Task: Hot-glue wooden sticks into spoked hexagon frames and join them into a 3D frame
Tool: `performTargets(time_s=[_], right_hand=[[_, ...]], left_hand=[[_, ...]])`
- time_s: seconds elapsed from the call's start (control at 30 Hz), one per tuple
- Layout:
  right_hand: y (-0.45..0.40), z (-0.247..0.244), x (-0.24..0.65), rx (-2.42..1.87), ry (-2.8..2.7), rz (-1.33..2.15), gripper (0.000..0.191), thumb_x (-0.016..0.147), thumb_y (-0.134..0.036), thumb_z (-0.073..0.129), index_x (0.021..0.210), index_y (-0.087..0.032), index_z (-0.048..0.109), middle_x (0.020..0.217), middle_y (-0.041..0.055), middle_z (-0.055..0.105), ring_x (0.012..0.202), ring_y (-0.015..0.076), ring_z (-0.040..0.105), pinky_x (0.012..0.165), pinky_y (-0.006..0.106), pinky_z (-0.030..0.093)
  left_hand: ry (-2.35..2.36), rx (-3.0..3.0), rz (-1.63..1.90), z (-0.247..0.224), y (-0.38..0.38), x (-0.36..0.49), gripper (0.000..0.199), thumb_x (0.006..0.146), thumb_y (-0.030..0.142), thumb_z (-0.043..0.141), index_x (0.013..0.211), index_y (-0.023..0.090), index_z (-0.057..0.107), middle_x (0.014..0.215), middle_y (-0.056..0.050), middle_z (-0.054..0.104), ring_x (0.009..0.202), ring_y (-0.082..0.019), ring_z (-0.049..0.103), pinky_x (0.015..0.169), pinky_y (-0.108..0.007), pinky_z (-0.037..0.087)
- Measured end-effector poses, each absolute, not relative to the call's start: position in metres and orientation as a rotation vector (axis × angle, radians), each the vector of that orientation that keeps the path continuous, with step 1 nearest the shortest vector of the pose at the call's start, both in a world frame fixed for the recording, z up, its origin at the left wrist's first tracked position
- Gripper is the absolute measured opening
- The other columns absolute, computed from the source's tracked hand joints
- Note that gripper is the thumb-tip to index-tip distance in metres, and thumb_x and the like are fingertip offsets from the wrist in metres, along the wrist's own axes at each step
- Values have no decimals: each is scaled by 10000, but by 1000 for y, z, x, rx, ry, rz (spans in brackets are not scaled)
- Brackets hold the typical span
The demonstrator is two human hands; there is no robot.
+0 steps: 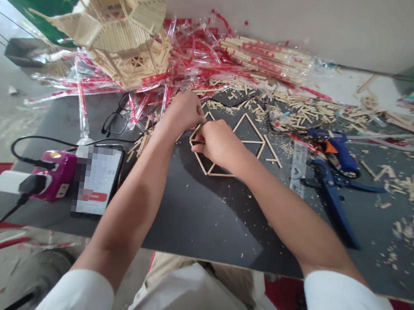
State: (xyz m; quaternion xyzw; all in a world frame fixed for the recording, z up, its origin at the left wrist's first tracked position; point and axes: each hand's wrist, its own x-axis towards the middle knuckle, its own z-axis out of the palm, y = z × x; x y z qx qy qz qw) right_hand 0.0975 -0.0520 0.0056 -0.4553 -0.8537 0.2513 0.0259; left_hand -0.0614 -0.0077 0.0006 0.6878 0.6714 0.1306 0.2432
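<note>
A flat, angular frame of thin wooden sticks (252, 142) lies on the dark tabletop in front of me. My left hand (185, 109) is at its far left corner, fingers pinched on a stick there. Just to the right, my right hand (218, 142) is closed over the frame's left side, thumb and fingers gripping a stick. The two hands nearly touch, and they cover part of that side. Loose short sticks (272, 151) lie by the frame's right end.
A pagoda-like stick model (130, 40) stands at the back left, beside plastic-wrapped stick bundles (264, 56). To the right are a blue glue gun (338, 146), a blue-handled cutter (336, 206) and a clear ruler (298, 168). A phone (100, 179) and purple power adapter (55, 174) sit left.
</note>
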Motion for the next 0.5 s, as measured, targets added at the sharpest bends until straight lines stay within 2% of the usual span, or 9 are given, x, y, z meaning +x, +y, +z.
performTargets(time_s=[0.23,0.5], right_hand=[[-54,4,96,-1402,-2663,732,119,952,-117,847,1061,-141,888,1009,170,843,1050,342,807,917,429,578],[-54,6,96,-1416,-2661,752,116,946,-124,857,1051,-167,881,992,152,843,1062,344,805,897,410,564]], left_hand=[[1835,1845,371,1,-9,-61,209,835,86,745,898,167,927,820,-92,826,1044,-306,829,1119,-379,598],[1839,1867,355,0,-6,-62,157,846,125,791,915,165,926,859,-98,841,1084,-320,830,1136,-393,594]])
